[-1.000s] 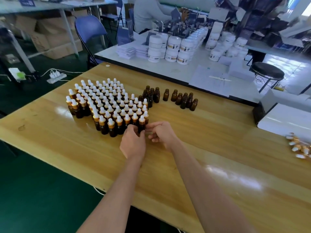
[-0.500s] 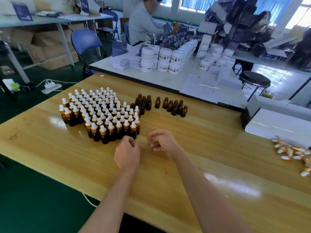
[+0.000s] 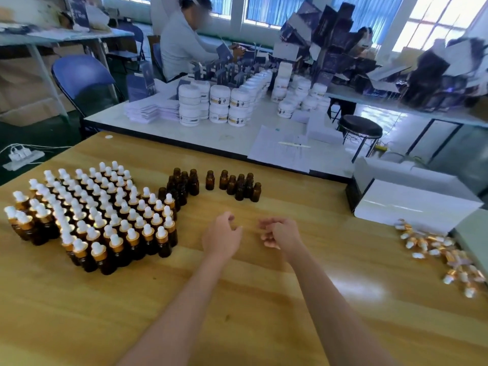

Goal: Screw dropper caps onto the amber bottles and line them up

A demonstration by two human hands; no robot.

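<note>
A block of capped amber bottles (image 3: pixel 92 215) with white dropper bulbs and gold collars stands in rows on the left of the wooden table (image 3: pixel 250 299). Behind it, uncapped amber bottles (image 3: pixel 237 184) stand in two loose clusters. Loose dropper caps (image 3: pixel 438 249) lie in a pile at the right edge. My left hand (image 3: pixel 220 237) and my right hand (image 3: pixel 281 233) hover over the table's middle, right of the capped block, fingers loosely curled, holding nothing.
A white box (image 3: pixel 412 204) sits at the table's right rear. Beyond lies a white table (image 3: pixel 224 136) with stacked white jars (image 3: pixel 219 105), papers and dark cartons. A person (image 3: pixel 182 40) sits there. A blue chair (image 3: pixel 84 80) and a black stool (image 3: pixel 360 128) stand nearby.
Both hands have let go of the capped bottle at the front row's right end and drawn back to the right; their fingers have loosened. The view has tilted up.
</note>
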